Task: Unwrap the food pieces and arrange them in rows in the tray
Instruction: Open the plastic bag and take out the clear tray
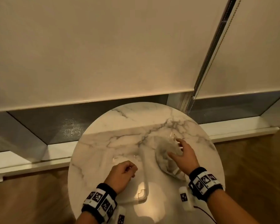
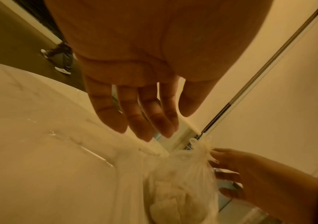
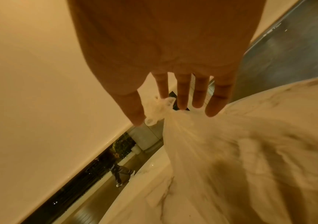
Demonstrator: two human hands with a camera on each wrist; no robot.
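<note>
Right now I see my right hand (image 1: 183, 156) over the clear knotted bag of food pieces (image 1: 166, 156) on the round marble desk (image 1: 120, 126), fingers (image 3: 183, 97) spread straight by the knot, pinching nothing. Just left of the bag, my left hand (image 1: 122, 174) hovers over the clear tray (image 1: 143, 194), fingers (image 2: 146, 121) relaxed, empty.

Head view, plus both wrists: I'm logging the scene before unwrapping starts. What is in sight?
table: one, white marble, round, by the window
tray: one, clear, on the table under the left hand
bag: one, clear, knotted, right of the tray
food pieces: count unclear, whitish, inside the bag
blinds: two, cream, behind the table
chain: one, beaded, between the blinds
floor: wooden, brown
wristbands: two, black with markers
left hand: empty, over the tray
right hand: fingers spread, at the bag's knot
</note>
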